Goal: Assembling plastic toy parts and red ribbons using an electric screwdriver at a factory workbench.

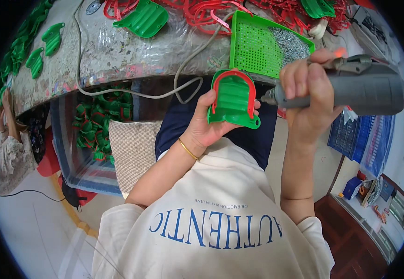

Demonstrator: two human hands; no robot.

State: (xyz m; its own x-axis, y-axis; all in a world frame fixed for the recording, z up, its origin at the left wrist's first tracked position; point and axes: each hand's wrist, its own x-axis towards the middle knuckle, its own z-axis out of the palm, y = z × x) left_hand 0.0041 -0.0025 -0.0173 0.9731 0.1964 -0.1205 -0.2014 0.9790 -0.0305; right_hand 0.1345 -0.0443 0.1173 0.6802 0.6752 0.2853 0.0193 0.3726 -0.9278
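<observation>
Just off the table's (111,56) near edge, we held a ribbed green plastic piece (233,100) bordered by a red U-shaped strip (251,95), gripped in our left hand (203,124). Our right hand (314,93) clasped a grey power tool (369,90). A green tray (253,44) stood beyond; a cable (118,92) crossed the edge.

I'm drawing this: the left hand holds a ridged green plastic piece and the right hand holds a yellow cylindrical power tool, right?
Not quite: in the head view, the right hand holds a grey cylindrical power tool, not yellow.
</observation>
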